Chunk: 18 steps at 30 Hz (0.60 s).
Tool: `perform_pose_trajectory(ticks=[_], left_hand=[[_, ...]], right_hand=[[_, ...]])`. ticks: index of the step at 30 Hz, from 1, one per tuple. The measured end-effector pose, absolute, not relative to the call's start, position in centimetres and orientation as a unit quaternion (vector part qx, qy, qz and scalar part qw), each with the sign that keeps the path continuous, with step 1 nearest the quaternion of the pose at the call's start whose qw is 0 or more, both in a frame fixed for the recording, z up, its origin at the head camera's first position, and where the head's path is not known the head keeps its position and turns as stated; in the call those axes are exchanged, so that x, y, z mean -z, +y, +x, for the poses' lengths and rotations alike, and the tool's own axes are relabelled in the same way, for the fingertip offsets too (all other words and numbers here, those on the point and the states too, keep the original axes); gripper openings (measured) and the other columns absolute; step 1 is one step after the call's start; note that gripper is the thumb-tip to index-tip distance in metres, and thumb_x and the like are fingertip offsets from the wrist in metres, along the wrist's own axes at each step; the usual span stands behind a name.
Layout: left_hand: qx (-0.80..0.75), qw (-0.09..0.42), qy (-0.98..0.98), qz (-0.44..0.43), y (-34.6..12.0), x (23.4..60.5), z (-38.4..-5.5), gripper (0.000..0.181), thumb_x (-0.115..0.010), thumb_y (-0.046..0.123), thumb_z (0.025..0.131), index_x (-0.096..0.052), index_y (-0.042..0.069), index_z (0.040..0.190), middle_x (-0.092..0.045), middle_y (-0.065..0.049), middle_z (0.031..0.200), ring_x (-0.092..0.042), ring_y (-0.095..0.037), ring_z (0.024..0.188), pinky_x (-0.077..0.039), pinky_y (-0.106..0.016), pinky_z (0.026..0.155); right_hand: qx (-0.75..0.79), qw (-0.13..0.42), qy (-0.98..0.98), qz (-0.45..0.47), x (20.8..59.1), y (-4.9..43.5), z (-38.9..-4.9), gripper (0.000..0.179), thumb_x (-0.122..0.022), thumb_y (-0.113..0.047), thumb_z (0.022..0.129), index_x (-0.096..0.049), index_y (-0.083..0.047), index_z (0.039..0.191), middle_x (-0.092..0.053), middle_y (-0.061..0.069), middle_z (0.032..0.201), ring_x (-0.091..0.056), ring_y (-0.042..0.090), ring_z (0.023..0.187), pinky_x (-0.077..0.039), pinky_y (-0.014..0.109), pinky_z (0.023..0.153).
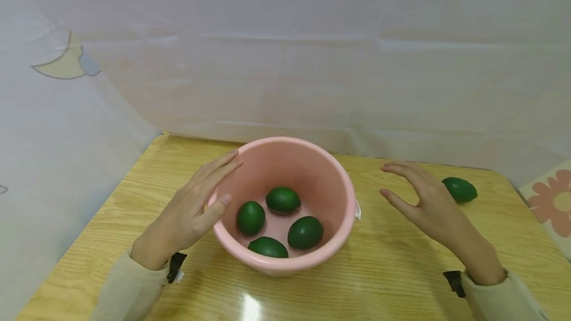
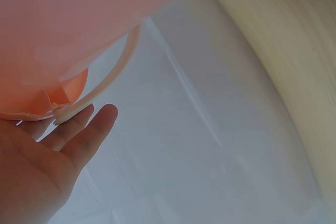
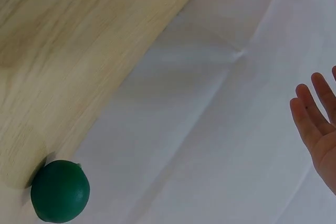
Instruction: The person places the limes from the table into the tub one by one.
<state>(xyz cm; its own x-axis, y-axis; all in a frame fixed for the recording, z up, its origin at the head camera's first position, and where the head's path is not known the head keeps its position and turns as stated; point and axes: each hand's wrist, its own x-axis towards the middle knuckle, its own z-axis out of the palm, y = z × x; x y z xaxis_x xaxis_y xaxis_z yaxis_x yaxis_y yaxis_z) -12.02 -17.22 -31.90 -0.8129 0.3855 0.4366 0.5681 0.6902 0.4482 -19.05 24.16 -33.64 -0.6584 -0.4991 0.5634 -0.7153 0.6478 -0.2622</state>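
A pink bucket [image 1: 345, 172] stands on the table with several dark green, lime-like fruits inside, one of them the fruit [image 1: 283, 200] farthest back. My left hand [image 1: 189, 212] rests on the bucket's left rim, fingers extended over it. In the left wrist view its fingertips lie by the rim and the bucket's pale handle [image 2: 113, 74]. To the right of the bucket, my right hand [image 1: 430, 202] hovers over the table, fingers and thumb spread with nothing between them. Just behind that hand lies another green fruit [image 1: 460, 189], partly hidden by it and seen whole in the right wrist view.
The wooden table [image 1: 392, 271] has rounded back corners. A pale sheet [image 1: 276, 63] hangs right behind its back edge and along the left side. A printed flower [image 1: 559, 201] shows on the cloth at the right.
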Motion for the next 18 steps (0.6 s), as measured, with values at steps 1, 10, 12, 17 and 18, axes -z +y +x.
perform_pose_trajectory(ticks=[1,10,12,17,18], left_hand=[[0.293,0.155,-0.906,-0.262,-17.2,31.9,-12.0,0.053,-0.047,0.020,0.090,-0.035,0.021,0.142,-0.026,0.002,0.151,-0.026,-0.019,0.138,-0.030,-0.051,0.104],[0.294,0.155,-0.909,-0.253,-17.1,31.8,-11.9,0.054,-0.048,0.021,0.089,-0.035,0.023,0.141,-0.026,0.005,0.150,-0.026,-0.015,0.138,-0.031,-0.048,0.105],[0.293,0.157,-0.908,-0.254,-17.1,31.8,-11.9,0.054,-0.048,0.021,0.089,-0.035,0.023,0.141,-0.026,0.005,0.150,-0.027,-0.015,0.137,-0.031,-0.048,0.104],[0.294,0.158,-0.907,-0.255,-17.1,31.8,-11.9,0.054,-0.049,0.020,0.089,-0.036,0.022,0.141,-0.027,0.005,0.150,-0.027,-0.015,0.137,-0.031,-0.047,0.105],[0.295,0.158,-0.907,-0.255,-17.1,31.8,-11.9,0.054,-0.049,0.020,0.088,-0.036,0.023,0.141,-0.027,0.005,0.150,-0.027,-0.015,0.137,-0.030,-0.047,0.105]], right_hand=[[-0.237,0.228,-0.879,0.346,33.7,24.3,-19.1,0.060,-0.076,-0.007,0.068,-0.056,-0.010,0.124,-0.057,0.007,0.123,-0.052,0.028,0.113,-0.025,0.006,0.101],[-0.216,0.215,-0.893,0.330,34.2,25.6,-19.7,0.060,-0.078,-0.009,0.067,-0.056,-0.010,0.123,-0.057,0.008,0.122,-0.049,0.025,0.115,-0.024,0.006,0.100],[-0.212,0.216,-0.895,0.329,34.3,25.9,-19.9,0.061,-0.078,-0.009,0.066,-0.056,-0.009,0.123,-0.057,0.009,0.122,-0.049,0.025,0.115,-0.024,0.006,0.099],[-0.200,0.238,-0.886,0.344,34.8,26.8,-20.4,0.060,-0.078,-0.010,0.064,-0.057,-0.006,0.121,-0.058,0.012,0.120,-0.050,0.030,0.112,-0.022,0.005,0.099],[-0.198,0.242,-0.884,0.347,34.9,27.1,-20.5,0.060,-0.078,-0.010,0.064,-0.057,-0.006,0.121,-0.058,0.012,0.120,-0.051,0.031,0.111,-0.022,0.005,0.099]])
